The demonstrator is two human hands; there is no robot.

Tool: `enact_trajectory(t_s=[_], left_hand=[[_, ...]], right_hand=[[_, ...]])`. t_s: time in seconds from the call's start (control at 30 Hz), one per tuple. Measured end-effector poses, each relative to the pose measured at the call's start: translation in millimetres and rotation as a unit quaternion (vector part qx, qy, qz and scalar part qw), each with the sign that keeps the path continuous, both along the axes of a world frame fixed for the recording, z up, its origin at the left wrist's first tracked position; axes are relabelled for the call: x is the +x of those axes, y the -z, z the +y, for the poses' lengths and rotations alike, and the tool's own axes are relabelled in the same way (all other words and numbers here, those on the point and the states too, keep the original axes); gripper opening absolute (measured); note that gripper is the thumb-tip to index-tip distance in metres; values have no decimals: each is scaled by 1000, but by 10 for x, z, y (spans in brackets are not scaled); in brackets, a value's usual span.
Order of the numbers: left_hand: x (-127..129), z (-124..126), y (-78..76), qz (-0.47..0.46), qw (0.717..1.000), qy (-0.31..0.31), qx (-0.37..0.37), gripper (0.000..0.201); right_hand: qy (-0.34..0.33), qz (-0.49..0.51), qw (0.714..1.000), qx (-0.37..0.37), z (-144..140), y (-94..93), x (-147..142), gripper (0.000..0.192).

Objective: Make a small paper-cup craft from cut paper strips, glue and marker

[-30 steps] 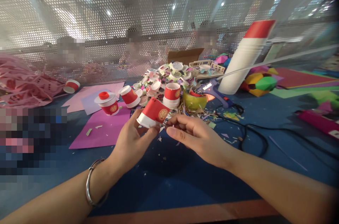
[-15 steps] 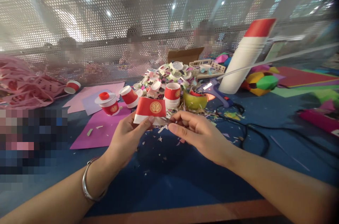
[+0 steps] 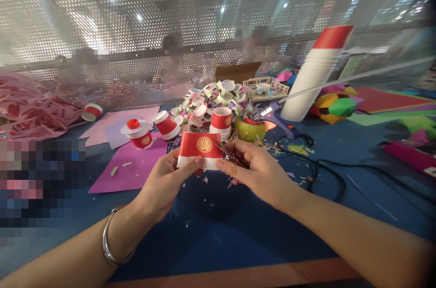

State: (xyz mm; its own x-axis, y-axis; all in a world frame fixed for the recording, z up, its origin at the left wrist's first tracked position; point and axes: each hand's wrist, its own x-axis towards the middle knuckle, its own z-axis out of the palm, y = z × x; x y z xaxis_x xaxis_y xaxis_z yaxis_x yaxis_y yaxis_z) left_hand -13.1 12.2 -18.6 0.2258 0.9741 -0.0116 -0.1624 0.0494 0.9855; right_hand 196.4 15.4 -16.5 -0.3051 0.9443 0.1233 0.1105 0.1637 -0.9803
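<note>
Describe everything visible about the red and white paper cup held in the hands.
The paper cup looks pressed flat, lying sideways with its broad face toward the camera. The upper part is red with a round gold emblem at its middle; a white band runs along the lower edge. The left hand pinches its lower left edge, thumb in front. The right hand meets its right edge, holding small scissors whose blades lie against the paper. It hangs above the blue table.

Pixelated block (image 3: pixel 41 179) at left, contents unreadable. Scissors (image 3: pixel 227 153) mostly buried in right hand (image 3: pixel 254 171). Cup (image 3: pixel 201 150) bottom edge behind fingers. Tall cup stack (image 3: pixel 315 72) motion-blurred.
</note>
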Motion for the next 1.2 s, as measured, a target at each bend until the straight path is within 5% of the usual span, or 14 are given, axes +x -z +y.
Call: enact_trajectory(t_s=[0.73,1.03,1.2], left_hand=[[4,-5,-64,-89,991,94,-36,31],[121,-45,-22,-123,990,43,-51,17],[87,-18,-59,-104,993,-2,-46,20]], right_hand=[[-18,5,996,88,-51,-23,16,24],[-44,6,994,101,-51,-38,-67,22],[-44,26,998,32,-35,-9,-61,30]])
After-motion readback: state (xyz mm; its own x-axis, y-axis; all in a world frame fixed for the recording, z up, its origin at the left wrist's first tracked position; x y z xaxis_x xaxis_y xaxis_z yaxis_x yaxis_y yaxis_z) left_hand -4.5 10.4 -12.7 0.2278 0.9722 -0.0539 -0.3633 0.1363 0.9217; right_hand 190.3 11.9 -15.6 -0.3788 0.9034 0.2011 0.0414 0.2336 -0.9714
